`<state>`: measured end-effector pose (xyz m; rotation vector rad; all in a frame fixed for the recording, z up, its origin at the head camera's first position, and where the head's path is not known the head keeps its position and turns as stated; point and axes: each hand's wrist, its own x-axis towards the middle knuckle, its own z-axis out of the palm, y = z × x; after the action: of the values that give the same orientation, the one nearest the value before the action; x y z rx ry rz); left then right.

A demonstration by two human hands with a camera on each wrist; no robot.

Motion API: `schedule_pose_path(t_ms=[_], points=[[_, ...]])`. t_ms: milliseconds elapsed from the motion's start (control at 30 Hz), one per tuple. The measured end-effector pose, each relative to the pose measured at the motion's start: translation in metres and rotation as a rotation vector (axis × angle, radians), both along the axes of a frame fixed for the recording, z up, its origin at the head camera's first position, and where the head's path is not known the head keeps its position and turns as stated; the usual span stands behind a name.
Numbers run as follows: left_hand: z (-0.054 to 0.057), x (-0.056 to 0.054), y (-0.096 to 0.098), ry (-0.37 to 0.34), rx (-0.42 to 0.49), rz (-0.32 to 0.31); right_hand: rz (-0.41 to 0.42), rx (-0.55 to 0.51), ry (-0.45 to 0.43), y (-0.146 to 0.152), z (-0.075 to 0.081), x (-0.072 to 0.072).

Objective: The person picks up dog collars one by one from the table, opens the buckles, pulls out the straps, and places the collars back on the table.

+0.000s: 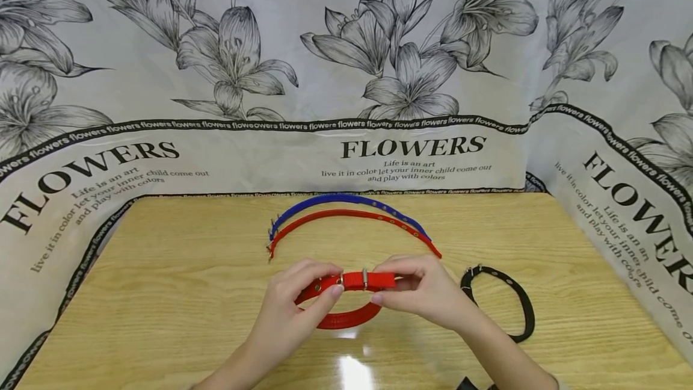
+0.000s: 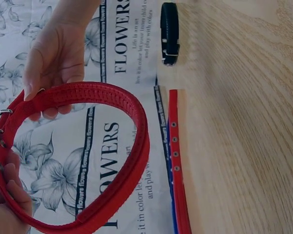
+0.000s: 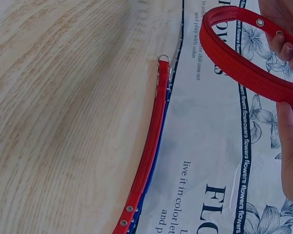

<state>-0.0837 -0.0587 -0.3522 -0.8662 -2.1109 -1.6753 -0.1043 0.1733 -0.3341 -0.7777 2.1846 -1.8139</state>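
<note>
Between both hands a red collar (image 1: pixel 349 320) is held up as a closed loop, its metal buckle and keeper facing the head camera. My left hand (image 1: pixel 292 300) pinches the strap by the buckle, thumb in front and fingers behind. On the other side my right hand (image 1: pixel 428 290) grips the collar near the strap's free end, which sticks out past the metal keeper (image 1: pixel 365 279). In the left wrist view the padded inner side of the red collar (image 2: pixel 122 102) shows, with eyelets along the strap near the left fingers.
Behind the hands a second red collar (image 1: pixel 335 213) lies unbuckled in an arc, alongside a blue collar (image 1: pixel 325 199). A black collar (image 1: pixel 527 309), buckled into a loop, lies at the right. Something black (image 1: pixel 467 384) shows at the table's near edge. Flower-printed cloth (image 1: pixel 260 161) hangs behind.
</note>
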Motion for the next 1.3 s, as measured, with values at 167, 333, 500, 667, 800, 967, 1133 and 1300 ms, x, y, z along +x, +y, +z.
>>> schedule_pose_path(t_ms=[167, 333, 500, 667, 800, 967, 1133, 1300], points=[[-0.0007, -0.0009, -0.0029, -0.030, 0.005, 0.007, -0.013, -0.021, -0.038, 0.0017, 0.0008, 0.0011], [-0.0010, -0.0018, -0.0028, -0.004, -0.004, 0.003, 0.005, -0.041, -0.035, 0.0038, -0.0003, 0.0017], [-0.0019, -0.0020, -0.0025, 0.004, 0.008, -0.006, 0.015, -0.064, -0.036, 0.0045, -0.0015, 0.0013], [-0.0026, -0.0022, -0.0024, -0.003, -0.007, 0.005, 0.010, -0.066, -0.051, 0.0042, -0.0021, 0.0012], [-0.0030, -0.0026, -0.0019, -0.008, -0.021, 0.009, 0.016, -0.068, -0.043, 0.0032, -0.0024, 0.0009], [-0.0028, -0.0017, -0.0022, -0.010, -0.041, 0.014, 0.026, -0.072, -0.045, 0.0015, -0.0031, 0.0003], [-0.0032, -0.0017, -0.0053, 0.044, -0.044, 0.026, 0.044, -0.086, -0.036, 0.0007, -0.0045, -0.0008], [-0.0052, -0.0053, -0.0089, 0.133, -0.074, 0.027, 0.057, -0.082, -0.032, 0.0006, -0.0059, -0.0012]])
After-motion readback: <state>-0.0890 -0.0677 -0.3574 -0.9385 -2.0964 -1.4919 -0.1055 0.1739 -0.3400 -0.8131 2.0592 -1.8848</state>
